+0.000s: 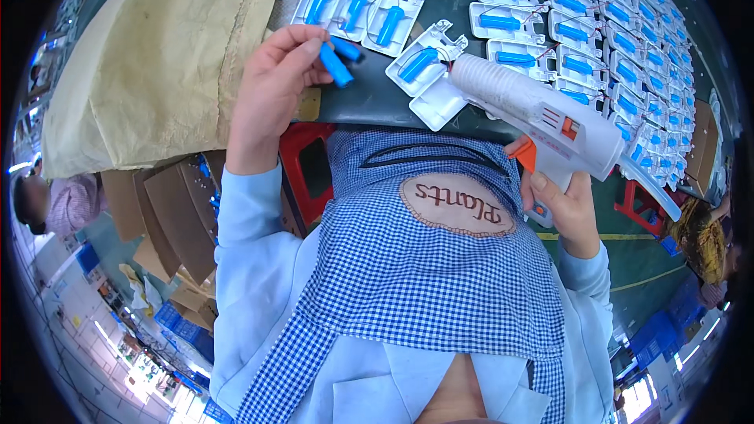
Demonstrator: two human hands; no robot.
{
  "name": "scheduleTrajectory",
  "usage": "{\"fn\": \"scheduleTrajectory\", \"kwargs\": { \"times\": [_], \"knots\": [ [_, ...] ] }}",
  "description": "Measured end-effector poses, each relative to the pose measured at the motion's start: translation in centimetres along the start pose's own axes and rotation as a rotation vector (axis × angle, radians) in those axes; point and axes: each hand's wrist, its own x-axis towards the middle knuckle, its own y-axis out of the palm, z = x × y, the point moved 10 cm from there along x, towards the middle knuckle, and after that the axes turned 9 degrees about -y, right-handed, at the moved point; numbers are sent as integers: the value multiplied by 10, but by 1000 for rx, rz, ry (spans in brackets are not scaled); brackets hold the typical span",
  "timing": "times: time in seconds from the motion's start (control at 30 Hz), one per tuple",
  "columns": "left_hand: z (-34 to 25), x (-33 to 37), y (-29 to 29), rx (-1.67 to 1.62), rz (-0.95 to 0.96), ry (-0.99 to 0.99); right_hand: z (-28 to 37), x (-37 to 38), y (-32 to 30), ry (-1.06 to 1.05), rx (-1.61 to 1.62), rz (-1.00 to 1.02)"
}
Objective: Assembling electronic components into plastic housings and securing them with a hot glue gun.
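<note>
My left hand (276, 82) is closed over the dark green table with a blue cylindrical battery (335, 67) pinched in its fingers. A second blue battery (346, 49) shows just behind it; whether the fingers grip that one too, I cannot tell. My right hand (567, 208) is wrapped round the handle of a white glue gun (542, 106) with an orange trigger. Its ribbed front end points left, beside a white plastic housing (438, 106). Within that housing lies a blue battery (418, 65) with thin wires. Three similar housings (377, 35) stand side by side beyond my left hand.
Rows of white housings (573, 27) with blue batteries cover the table's right side. A large tan sack (149, 71) lies at the left, above cardboard boxes (177, 212). A red stool (302, 165) stands under the table edge. Other people are at far left and right.
</note>
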Motion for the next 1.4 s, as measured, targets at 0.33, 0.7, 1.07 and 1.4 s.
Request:
{"fn": "scheduleTrajectory", "kwargs": {
  "times": [0.33, 0.7, 1.07, 1.4],
  "knots": [
    [-34, -12, -7, 587, -113, 96, 1, -3, 2, -46, 34, -44],
    [-108, -38, -31, -140, 96, 568, 6, 0, 4, -45, 68, 10],
    [-105, 7, -83, 688, -722, 443, 4, 2, 4, -41, 69, 35],
    [-94, 22, -83, 722, -641, 325, -2, 3, 1, -34, 85, -8]
  ]
}}
